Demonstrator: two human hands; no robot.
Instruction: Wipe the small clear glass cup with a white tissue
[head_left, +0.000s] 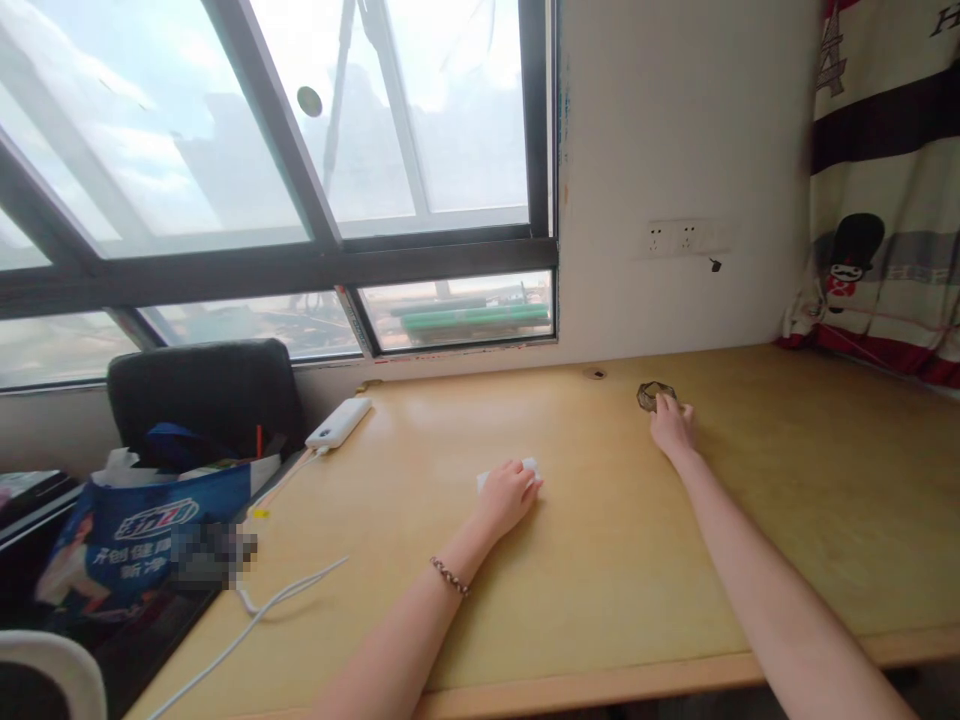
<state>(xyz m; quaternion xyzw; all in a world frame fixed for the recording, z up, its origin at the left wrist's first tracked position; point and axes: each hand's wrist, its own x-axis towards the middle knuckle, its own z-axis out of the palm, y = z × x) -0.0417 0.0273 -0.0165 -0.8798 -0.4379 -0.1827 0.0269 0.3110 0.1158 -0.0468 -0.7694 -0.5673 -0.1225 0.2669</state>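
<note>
Left hand (511, 492): palm down, with bent fingers grasping tissue against counter (570, 590)
Tissue (531, 467): directly under left fingers, poking out on both sides
Right hand (673, 430): stretched farther forward, touching near edge of dish; cannot tell whether pinching rim or only resting there
Dish (654, 389): at right fingertips and just beyond, dark, many-sided, on counter
Bracelet (450, 577): around left wrist, behind left fingers
White box (340, 424): left of left fingers and farther off, near counter's left edge
White cable (289, 592): left of left fingers and nearer, lying loose
Blue bag (154, 545): well left of left fingers
Sockets (673, 237): on wall beyond right fingers
</note>
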